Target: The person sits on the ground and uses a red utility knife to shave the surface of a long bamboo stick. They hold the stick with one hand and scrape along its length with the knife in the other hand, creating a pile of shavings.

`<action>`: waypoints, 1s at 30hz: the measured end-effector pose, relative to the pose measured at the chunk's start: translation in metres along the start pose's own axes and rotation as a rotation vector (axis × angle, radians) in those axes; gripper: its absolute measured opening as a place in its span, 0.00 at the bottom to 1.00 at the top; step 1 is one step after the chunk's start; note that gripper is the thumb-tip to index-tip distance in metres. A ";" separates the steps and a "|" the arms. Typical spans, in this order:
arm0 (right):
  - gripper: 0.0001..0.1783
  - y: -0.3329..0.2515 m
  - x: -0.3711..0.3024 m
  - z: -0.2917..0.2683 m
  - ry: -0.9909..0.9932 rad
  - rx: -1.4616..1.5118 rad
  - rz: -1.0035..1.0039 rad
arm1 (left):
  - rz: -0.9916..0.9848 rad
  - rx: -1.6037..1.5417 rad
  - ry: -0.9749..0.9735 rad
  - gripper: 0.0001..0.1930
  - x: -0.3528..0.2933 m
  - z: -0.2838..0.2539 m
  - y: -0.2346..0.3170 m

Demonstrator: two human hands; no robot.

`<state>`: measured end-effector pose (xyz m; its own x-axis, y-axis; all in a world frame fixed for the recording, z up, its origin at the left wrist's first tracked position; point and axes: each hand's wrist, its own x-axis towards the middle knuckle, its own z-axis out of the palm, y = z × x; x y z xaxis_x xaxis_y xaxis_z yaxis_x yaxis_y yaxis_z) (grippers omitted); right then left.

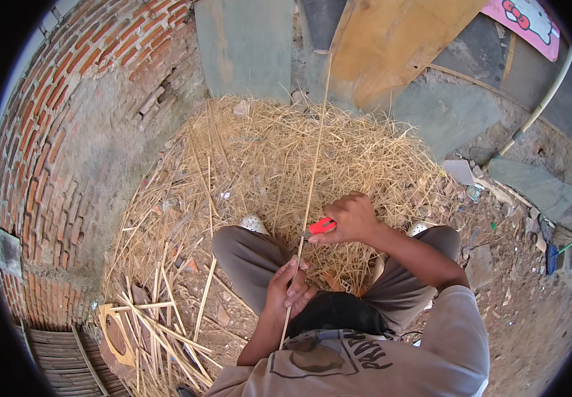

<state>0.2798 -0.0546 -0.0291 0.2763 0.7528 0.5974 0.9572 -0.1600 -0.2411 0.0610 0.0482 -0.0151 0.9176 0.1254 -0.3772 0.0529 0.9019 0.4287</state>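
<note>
A long thin bamboo strip (316, 155) runs from my lap away from me over a heap of shavings. My left hand (288, 288) is closed around its near part, close to my lap. In my right hand (352, 218) is a red-handled utility knife (322, 225), gripped with the fingers wrapped round it. The knife's blade end lies at the strip, a little beyond my left hand; whether it cuts into the strip is too small to tell. My bent knees in dark trousers lie either side, with light perforated shoes (253, 223) beyond them.
Pale shavings (266, 145) cover the ground ahead. Several split bamboo sticks (160, 331) lie at lower left. A brick wall (67, 152) rises on the left. Boards (392, 46) lean at the back, and a pale pipe (541, 109) slants at right above rubble.
</note>
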 end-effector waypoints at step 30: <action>0.47 0.227 -0.031 -0.088 0.218 -0.239 1.341 | -0.439 0.312 -0.121 0.17 -0.118 -0.039 -0.027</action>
<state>0.4962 -0.1703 -0.0348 0.9767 -0.1740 0.1259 -0.0649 -0.7980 -0.5992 -0.0645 0.0251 -0.0143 0.8207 -0.3004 -0.4860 0.5384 0.6912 0.4820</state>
